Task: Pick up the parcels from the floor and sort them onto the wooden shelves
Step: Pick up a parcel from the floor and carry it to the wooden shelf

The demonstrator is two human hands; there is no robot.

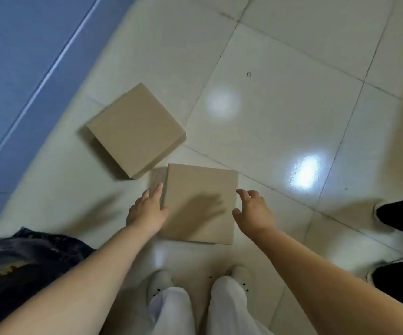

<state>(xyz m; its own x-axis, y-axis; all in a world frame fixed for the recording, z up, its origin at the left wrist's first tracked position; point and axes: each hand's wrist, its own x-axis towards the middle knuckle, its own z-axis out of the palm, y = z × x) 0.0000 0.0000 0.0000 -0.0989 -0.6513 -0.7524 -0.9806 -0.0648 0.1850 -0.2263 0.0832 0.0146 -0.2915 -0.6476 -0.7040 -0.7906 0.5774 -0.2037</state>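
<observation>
Two flat brown cardboard parcels lie on the pale tiled floor. The near parcel [199, 201] sits just ahead of my feet. My left hand [147, 209] rests against its left edge, fingers spread. My right hand [252, 209] hovers at its right edge with fingers curled and apart, holding nothing. The far parcel [135, 130] lies turned at an angle, up and to the left, its corner close to the near parcel. No shelves are in view.
A blue wall or panel [26, 68] runs along the left. A dark patterned cloth [21, 262] lies at lower left. Another person's black shoes [401, 213] stand at the right edge. My white shoes [162, 281] are below the near parcel.
</observation>
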